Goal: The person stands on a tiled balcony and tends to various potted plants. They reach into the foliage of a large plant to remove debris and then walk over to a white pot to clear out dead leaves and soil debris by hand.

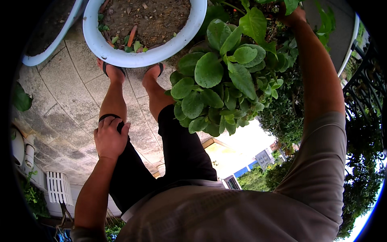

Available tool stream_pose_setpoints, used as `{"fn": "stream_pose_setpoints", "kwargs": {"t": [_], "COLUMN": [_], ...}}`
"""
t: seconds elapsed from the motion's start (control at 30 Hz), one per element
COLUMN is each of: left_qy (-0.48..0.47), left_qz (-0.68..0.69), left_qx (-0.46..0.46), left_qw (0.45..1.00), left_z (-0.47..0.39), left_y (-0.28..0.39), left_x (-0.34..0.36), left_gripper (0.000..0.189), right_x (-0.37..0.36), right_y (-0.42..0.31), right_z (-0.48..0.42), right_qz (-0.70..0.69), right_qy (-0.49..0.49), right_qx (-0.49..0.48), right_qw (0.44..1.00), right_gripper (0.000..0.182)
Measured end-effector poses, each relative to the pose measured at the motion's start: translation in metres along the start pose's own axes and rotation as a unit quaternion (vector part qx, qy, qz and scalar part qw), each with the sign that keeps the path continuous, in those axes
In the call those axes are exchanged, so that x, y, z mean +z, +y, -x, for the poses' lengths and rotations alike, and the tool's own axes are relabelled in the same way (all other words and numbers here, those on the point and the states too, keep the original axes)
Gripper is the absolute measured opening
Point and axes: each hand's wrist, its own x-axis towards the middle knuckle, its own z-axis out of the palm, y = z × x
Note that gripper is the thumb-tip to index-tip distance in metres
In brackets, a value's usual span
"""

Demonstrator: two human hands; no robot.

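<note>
My left hand (110,139) rests on my left knee, at the hem of the black shorts (186,142), and holds nothing. Up at the top right, my right hand (292,16) reaches in among green leaves, which cover its fingers; whether it grips anything is hidden. Below and left of it grows a bushy plant with thick, rounded leaves (208,69), some bearing water drops. A lobed, heart-shaped leaf (254,25) stands between this plant and my right hand. Before my feet is a round, pale blue planter (136,61) holding brown soil (148,21), fallen leaves and reddish-brown pieces.
Another pale blue planter with soil (50,53) stands at the upper left. Stone paving tiles (69,112) lie under my sandalled feet. A white slatted pot (59,187) is at the lower left. Dark ornamental metal railing (364,75) and shrubs line the right side.
</note>
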Motion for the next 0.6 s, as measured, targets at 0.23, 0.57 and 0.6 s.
{"fn": "stream_pose_setpoints", "kwargs": {"t": [0.23,0.57,0.6], "left_qy": [0.018,0.007,0.000], "left_qz": [-0.002,0.000,0.001], "left_qx": [0.011,0.003,-0.010], "left_qw": [1.000,1.000,1.000], "left_z": [0.002,0.003,0.007], "left_y": [-0.002,-0.002,0.001], "left_x": [0.003,0.004,0.004], "left_gripper": [0.035,0.035,0.035], "right_x": [-0.056,-0.114,-0.130], "right_y": [0.028,-0.018,-0.035], "right_z": [-0.010,0.081,0.096], "right_qz": [-0.039,-0.168,-0.213], "right_qy": [0.117,0.083,0.082], "right_qx": [-0.009,0.024,0.022], "right_qw": [0.992,0.982,0.973], "right_gripper": [0.036,0.026,0.028]}}
